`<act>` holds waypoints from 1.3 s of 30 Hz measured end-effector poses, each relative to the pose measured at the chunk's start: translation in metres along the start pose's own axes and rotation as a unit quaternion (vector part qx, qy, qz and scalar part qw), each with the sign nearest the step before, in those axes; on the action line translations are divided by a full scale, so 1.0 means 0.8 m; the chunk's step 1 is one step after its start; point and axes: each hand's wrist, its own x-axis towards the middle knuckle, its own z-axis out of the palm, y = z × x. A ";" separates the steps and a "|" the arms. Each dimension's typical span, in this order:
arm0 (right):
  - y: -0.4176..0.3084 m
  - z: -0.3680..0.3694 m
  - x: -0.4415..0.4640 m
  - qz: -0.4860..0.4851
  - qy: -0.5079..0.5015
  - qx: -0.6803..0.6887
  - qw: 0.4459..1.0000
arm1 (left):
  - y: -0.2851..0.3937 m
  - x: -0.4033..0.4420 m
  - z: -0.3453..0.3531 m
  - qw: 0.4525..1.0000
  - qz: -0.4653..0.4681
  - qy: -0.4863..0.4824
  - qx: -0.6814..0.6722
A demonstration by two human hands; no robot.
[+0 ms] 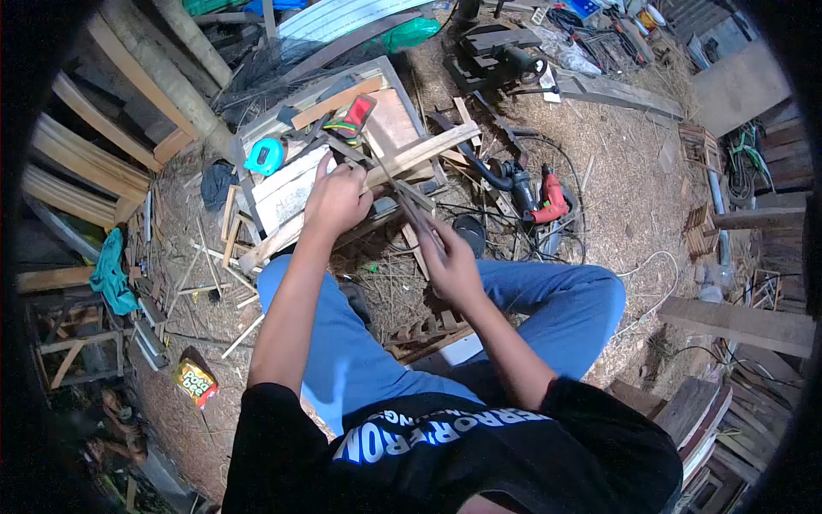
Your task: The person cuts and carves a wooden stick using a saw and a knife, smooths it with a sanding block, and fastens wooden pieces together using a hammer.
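My left hand [336, 195] is closed over a long pale wooden strip [432, 150], which slants across a low work surface in front of me. My right hand [452, 261] grips a long, narrow dark tool that looks like a hand saw [413, 208]. Its thin length meets the strip just right of my left hand; the fine detail of its edge is too small to make out. Beyond my left hand lie a turquoise tape measure [265, 157] and a red and black item [355, 114]. A white board with markings [287, 199] lies under my left forearm's side.
A red power drill [550, 195] and an angle grinder [514, 182] lie at the right with cables. A dark bench machine [505, 60] stands behind. Wood offcuts and sawdust cover the ground, with a yellow snack packet [196, 383] at the left. Timber stacks line both sides.
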 end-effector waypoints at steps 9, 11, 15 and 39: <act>0.003 -0.046 -0.111 0.082 -0.014 -0.012 0.996 | 0.001 -0.007 0.007 0.997 0.032 0.044 -0.049; -0.011 -0.025 -0.084 0.085 -0.008 -0.022 0.996 | -0.002 -0.006 0.002 0.998 0.025 0.030 -0.052; -0.023 -0.001 -0.056 0.100 -0.004 0.000 0.995 | -0.016 -0.009 -0.005 0.997 0.038 0.048 -0.056; -0.017 0.027 -0.055 0.048 -0.021 0.006 0.999 | -0.041 -0.055 -0.011 0.984 0.025 0.152 -0.087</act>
